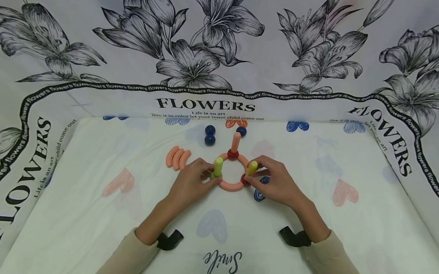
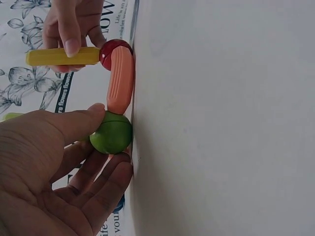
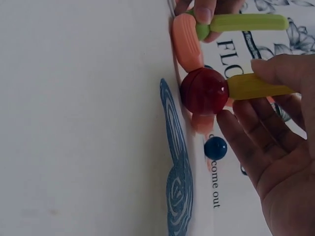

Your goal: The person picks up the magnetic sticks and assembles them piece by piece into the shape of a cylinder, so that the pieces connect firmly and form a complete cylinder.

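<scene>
Curved orange pieces [image 1: 231,187] and balls form a ring lying on the cloth between the hands. My left hand [image 1: 190,180] grips the green ball [image 2: 112,133] at the ring's left, thumb above and fingers below. A light green stick [image 3: 251,22] stands up from that ball. At the ring's right, my right hand [image 1: 277,181] pinches a yellow stick [image 3: 253,87] between thumb and fingers. The stick's lower end meets a red ball [image 3: 204,92]. On the ring's far side another red ball [image 1: 233,154] carries an upright orange stick [image 1: 236,142].
Three dark blue balls, one of them [image 1: 210,139] in a pair, lie beyond the ring. To its left sit three loose curved orange pieces [image 1: 178,157]. A white cloth [image 1: 244,229] printed with hearts covers the surface, and a flower-printed cloth [image 1: 260,71] lies behind.
</scene>
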{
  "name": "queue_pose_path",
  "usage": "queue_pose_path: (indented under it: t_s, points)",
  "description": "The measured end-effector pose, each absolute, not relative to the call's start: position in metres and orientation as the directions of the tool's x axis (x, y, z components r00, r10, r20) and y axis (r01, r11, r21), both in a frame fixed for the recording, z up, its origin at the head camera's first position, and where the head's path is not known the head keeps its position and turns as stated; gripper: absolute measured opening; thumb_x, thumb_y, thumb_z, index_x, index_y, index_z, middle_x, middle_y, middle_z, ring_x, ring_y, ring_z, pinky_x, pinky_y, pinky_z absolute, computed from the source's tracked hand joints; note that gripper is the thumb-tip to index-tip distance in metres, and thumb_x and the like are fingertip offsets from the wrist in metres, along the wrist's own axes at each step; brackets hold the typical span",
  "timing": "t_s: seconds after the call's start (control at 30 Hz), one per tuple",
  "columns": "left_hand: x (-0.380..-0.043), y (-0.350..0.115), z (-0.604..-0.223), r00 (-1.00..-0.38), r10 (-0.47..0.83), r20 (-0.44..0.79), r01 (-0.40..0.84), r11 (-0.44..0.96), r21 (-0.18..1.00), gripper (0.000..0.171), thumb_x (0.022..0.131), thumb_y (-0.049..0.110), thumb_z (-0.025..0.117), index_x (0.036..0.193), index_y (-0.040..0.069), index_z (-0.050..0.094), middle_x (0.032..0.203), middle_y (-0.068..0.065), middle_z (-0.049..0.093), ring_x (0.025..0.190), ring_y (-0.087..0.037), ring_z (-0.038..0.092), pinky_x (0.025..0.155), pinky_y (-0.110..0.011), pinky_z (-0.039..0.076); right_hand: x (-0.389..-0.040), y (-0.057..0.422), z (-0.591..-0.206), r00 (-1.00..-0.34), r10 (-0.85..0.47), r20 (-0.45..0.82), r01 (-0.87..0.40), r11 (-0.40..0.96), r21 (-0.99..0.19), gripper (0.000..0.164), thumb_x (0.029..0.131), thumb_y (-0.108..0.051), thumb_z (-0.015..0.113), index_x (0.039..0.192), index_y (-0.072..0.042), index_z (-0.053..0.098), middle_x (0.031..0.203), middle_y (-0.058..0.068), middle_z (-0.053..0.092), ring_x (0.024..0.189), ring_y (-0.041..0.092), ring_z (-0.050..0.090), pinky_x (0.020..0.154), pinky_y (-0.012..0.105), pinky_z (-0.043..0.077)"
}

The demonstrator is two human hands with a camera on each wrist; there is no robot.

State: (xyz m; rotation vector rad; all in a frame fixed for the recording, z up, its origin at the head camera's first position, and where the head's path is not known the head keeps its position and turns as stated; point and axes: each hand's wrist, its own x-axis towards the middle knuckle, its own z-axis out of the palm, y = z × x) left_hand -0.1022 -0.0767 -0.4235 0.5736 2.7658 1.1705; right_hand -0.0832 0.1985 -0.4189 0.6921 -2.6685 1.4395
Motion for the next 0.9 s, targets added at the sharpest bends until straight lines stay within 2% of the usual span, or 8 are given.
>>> queue_pose_path:
  t_s: [0.23,0.57,0.9]
  points:
    - [-0.1018,-0.0768,-0.4233,-0.924,0.371,0.089,0.324,0.642,0.695,0.029,0.089,0.028,0.088,0.113,0.014,0.079,0.102,-0.001,0.071,0.094,-0.013,0.073,0.086,-0.033,0.062,-0.0855,0.199,-0.423,-0.895,-0.403,0.192,-0.4,0.533,-0.745,0.026,0.091,-0.01,0.083,0.111,-0.013,0.067,0.104,-0.002,0.072,0.101,0.014,0.074,0.088,0.035,0.065]
    - [-0.1008,-0.0762,-0.4231,-0.918,0.379,0.114,0.353,0.655,0.668,0.027,0.089,0.027,0.088,0.11,0.014,0.079,0.101,-0.002,0.07,0.091,-0.013,0.07,0.083,-0.031,0.059,-0.086,0.2,-0.4249,-0.903,-0.405,0.146,-0.387,0.616,-0.686,0.026,0.09,-0.02,0.087,0.109,-0.017,0.069,0.102,-0.006,0.071,0.098,0.01,0.072,0.087,0.032,0.064]
    - [-0.0997,-0.0749,-0.4215,-0.92,0.38,0.095,0.341,0.655,0.674,0.025,0.089,0.029,0.087,0.107,0.015,0.079,0.1,0.0,0.069,0.094,-0.013,0.072,0.084,-0.031,0.06,-0.0865,0.1996,-0.4248,-0.905,-0.403,0.135,-0.378,0.619,-0.689,0.023,0.091,-0.018,0.085,0.108,-0.016,0.07,0.104,-0.004,0.072,0.1,0.012,0.072,0.088,0.032,0.064]
